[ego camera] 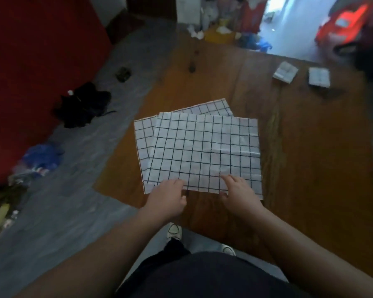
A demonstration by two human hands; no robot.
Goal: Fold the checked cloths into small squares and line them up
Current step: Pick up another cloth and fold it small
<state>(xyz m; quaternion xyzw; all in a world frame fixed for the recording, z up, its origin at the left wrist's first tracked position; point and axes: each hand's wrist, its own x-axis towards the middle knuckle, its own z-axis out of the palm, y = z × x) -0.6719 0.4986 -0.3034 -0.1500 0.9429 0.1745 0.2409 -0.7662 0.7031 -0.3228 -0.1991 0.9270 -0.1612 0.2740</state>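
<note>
Bare arms, dark clothes, pale shoes

Both forearms are bare from the lower corners of the frame up to the wrists, with no sleeves, watch or rings to be seen on the left hand (168, 195) or the right hand (239, 193). A dark, plain garment (205, 276) fills the bottom centre of the frame. Below the hands, a dark trouser leg (176, 247) ends at a light shoe with a dark-outlined toe cap (174, 230); a second pale shoe tip (228, 249) shows to its right.

Wooden table (299, 147), checked cloths (202, 151), seemingly stacked
</note>
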